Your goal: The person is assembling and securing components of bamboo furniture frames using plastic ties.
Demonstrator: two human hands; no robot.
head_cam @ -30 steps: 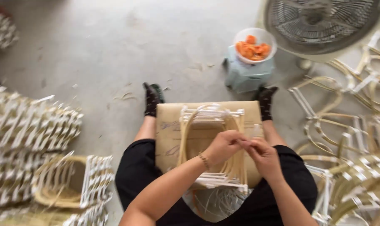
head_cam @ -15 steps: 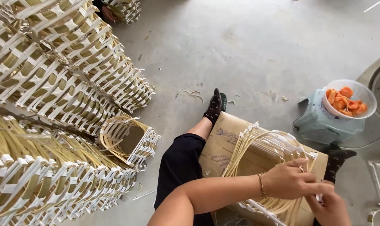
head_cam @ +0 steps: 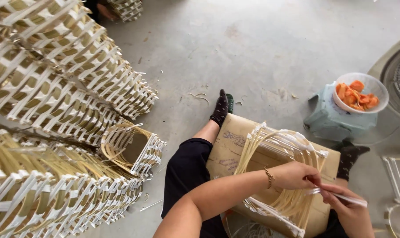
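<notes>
— Strips [head_cam: 292,145] of pale cane arch over the half-woven basket frame [head_cam: 279,176] on the cardboard-wrapped block [head_cam: 228,152] across my lap. What has shifted since a second ago?

— My view, mostly. It has swung to my left, so the stacks of finished baskets [head_cam: 54,88] now fill that side, and the bowl of orange pieces [head_cam: 358,94] on its little stool [head_cam: 330,119] sits off to my right.

— And your hands?

— They have stayed at the frame. My left hand [head_cam: 294,175] is closed against the bent cane, and my right hand [head_cam: 347,207] pinches a flat white strip [head_cam: 341,197] drawn out sideways.

— So what does that mean?

— Weaving on this same frame goes on, I judge; only my head turned.
</notes>
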